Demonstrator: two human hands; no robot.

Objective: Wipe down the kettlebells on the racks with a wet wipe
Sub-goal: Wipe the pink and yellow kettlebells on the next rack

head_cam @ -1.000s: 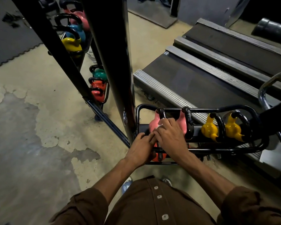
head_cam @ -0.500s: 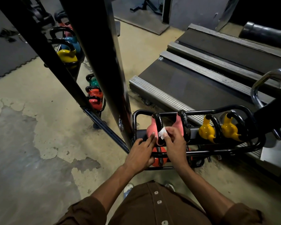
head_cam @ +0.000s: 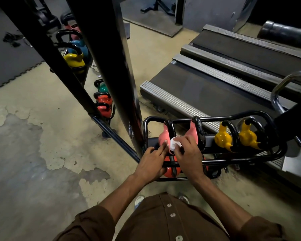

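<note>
On the rack's (head_cam: 214,160) left end, right hand (head_cam: 187,153) pinches wipe (head_cam: 174,143) against pink kettlebell (head_cam: 163,138); left hand (head_cam: 152,160), fingers together, steadies it. Judged early: yellow kettlebells (head_cam: 223,139) further right along the rack appear unwiped.

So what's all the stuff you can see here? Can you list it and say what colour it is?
pink kettlebells: 2, pink with black handles, near rack's top shelf, left end
yellow kettlebells: 2, yellow, same shelf, right end
red kettlebell: 1 seen, red-orange, lower shelf under the hands
near rack: 1, black tubing, on the floor
far kettlebells: several, yellow, blue, green, red, mirrored or behind the posts
black posts: 2, slanting, left of centre
treadmill: 1, dark grey, behind the rack
wet wipe: 1, white, bunched against a pink kettlebell
left hand: 1, on the rack
right hand: 1, holding the wipe
</note>
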